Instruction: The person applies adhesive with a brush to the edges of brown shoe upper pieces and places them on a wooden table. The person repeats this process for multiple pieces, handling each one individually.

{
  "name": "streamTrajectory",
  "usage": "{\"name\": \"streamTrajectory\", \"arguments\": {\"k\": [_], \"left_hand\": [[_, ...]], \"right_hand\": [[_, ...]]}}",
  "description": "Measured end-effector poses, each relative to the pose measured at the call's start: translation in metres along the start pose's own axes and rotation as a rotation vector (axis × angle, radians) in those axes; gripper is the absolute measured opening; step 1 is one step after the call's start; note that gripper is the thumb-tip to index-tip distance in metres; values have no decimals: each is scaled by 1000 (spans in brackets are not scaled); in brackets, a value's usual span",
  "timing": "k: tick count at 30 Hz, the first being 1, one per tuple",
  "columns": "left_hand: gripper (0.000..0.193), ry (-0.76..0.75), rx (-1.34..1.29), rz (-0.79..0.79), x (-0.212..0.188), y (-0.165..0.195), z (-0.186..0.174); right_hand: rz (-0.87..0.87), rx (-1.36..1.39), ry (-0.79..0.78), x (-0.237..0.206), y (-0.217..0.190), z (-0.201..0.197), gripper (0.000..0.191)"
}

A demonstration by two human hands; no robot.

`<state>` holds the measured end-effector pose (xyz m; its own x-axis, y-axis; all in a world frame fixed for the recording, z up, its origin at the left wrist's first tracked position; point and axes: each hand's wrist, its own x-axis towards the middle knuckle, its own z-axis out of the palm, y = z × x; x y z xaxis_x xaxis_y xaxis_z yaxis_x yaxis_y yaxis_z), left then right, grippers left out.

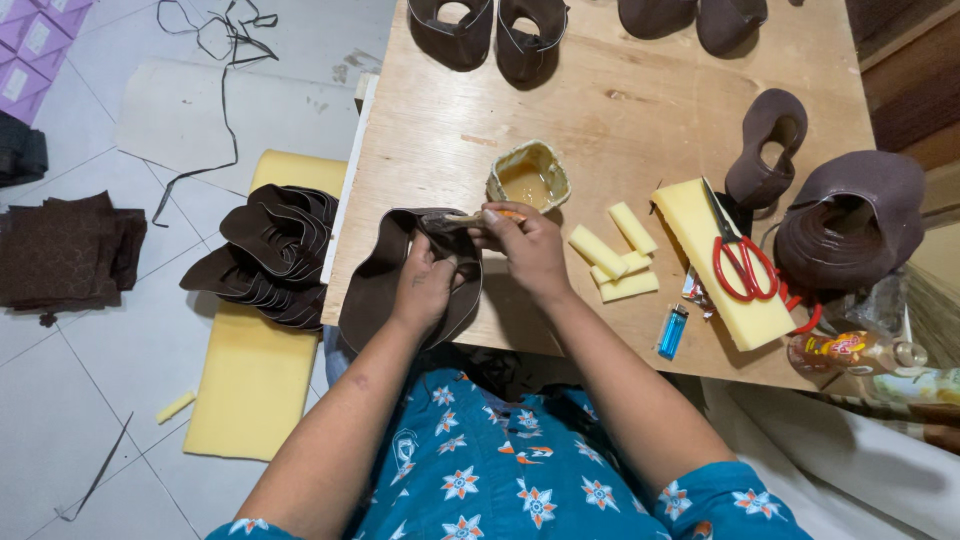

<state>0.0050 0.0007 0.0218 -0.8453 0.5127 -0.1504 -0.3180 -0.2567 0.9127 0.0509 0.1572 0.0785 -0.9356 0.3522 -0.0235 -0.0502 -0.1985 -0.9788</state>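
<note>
A plywood table (pixel 620 110) is seen from above, its pale grain bare in the middle. At its near edge a curved piece of dark brown leather-like material (pixel 375 290) is laid flat, partly overhanging the edge. It is pressed down by the left hand (pixel 425 290), whose fingers are spread on its upper part. Just to the right, the right hand (pixel 530 250) is closed on a thin brush (pixel 470 218), the tip of which is laid on the top edge of the brown piece. A small squarish cup of amber glue (pixel 528 177) is set right behind the hands. To the right, a yellow foam block (pixel 700 260) is topped by red-handled scissors (pixel 740 262), with small foam strips (pixel 612 255) beside it.
</note>
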Motion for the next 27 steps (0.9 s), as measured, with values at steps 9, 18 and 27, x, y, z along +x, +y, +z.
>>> {"name": "streamTrajectory", "arguments": {"k": [9,18,27], "left_hand": [[50,-54,-109,17,-2,-1,-1],[54,-83,-101,53,-1,-3,-2],[55,-104,-49,82,-2,0,0]], "right_hand": [[-529,-840,-46,-30,-30,7,18],[-158,-434,-47,-27,-14,-2,20],[-314,-665,-189,-21,-27,-8,20]]}}
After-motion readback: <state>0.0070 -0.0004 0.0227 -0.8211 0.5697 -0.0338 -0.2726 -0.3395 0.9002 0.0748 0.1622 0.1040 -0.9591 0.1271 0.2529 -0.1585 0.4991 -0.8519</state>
